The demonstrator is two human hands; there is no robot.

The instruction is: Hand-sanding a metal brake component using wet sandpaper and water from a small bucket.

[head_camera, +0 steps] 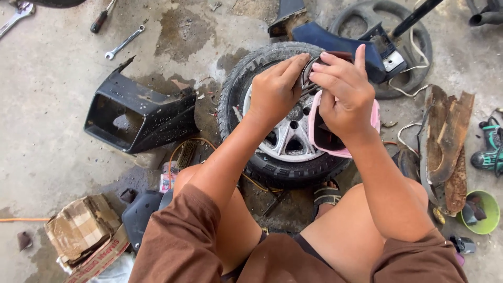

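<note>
one tyre on its wheel (262, 162), two spanners (124, 42), one screwdriver (102, 17), one green bowl (490, 215).

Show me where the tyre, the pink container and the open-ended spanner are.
tyre (246, 73), head view, on the upper-left tread.
pink container (313, 121), head view, on its left rim.
open-ended spanner (126, 42), head view, on the shaft.

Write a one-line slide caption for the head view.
Left hand and right hand grip a thin dark strip above a scooter wheel on concrete.
</note>
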